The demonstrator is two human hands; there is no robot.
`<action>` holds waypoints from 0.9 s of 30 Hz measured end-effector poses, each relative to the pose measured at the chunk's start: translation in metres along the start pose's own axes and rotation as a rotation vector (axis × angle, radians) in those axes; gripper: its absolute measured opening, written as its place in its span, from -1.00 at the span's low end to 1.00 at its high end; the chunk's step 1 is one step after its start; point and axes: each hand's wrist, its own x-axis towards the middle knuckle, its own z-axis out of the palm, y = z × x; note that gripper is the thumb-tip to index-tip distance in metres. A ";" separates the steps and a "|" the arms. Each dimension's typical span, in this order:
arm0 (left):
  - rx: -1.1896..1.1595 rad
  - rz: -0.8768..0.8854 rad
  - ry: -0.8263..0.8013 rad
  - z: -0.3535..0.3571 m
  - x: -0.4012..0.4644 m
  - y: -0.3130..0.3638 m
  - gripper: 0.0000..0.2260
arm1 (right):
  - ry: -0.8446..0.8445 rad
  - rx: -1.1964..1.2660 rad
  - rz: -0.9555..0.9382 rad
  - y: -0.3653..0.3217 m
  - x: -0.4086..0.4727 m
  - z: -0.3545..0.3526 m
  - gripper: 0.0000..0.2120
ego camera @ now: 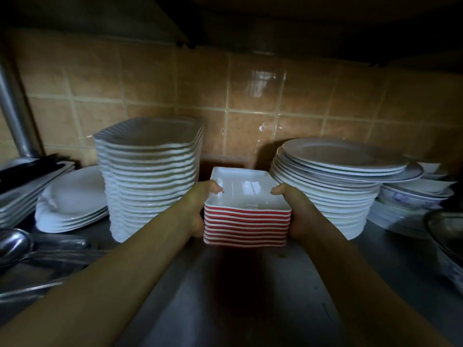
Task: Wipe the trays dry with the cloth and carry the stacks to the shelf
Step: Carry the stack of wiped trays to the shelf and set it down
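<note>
Step in hand: carrying leg, at the point of set-down. Stack of trays (246, 221), red outside and white inside, sits low on the shelf (225, 296) in the gap between two taller stacks; cannot tell whether its base is touching the metal or just above it.

Left hand (198, 209) grips the stack's left side, thumb hooked over the top tray's rim. Right hand (295, 214) grips the right side the same way. Fingers of both hands are wrapped round the far sides and hidden; both hands are holding the stack.

Top tray is empty and looks dry, with window glare on the white inside. No cloth in view.

Neighbours: tall pile of wavy-edged plates (150, 176) just left of the trays; pile of round plates (333, 186) just right, close to the right knuckles. Further left, flat oval plates (72, 199); spoons (17, 244) at the near left edge; bowls (416, 194) far right.

Next move, as judged: seat the stack flat, then draw both hands straight back without nudging either pile. The gap is narrow, and the right side is the tighter risk
</note>
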 end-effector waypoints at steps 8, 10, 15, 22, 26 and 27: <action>0.032 -0.041 0.005 0.005 0.002 0.004 -0.75 | -0.058 -0.059 0.033 -0.002 -0.010 -0.007 -0.62; 0.038 -0.056 0.009 0.005 0.003 0.005 -0.70 | -0.056 -0.130 -0.078 0.000 -0.021 -0.013 -0.65; 0.036 -0.083 0.019 0.007 0.003 0.006 -0.62 | 0.077 -1.026 -0.728 0.026 -0.046 -0.033 -0.04; 0.018 -0.095 0.010 0.006 -0.001 0.006 -0.64 | 0.130 -1.410 -1.149 0.048 -0.031 -0.017 -0.22; 0.008 -0.001 -0.053 0.004 -0.008 -0.002 -0.64 | 0.151 -1.354 -1.156 0.050 -0.027 -0.021 -0.25; 0.030 0.072 -0.022 0.004 -0.012 -0.007 -0.65 | 0.157 -1.348 -1.158 0.050 -0.027 -0.021 -0.25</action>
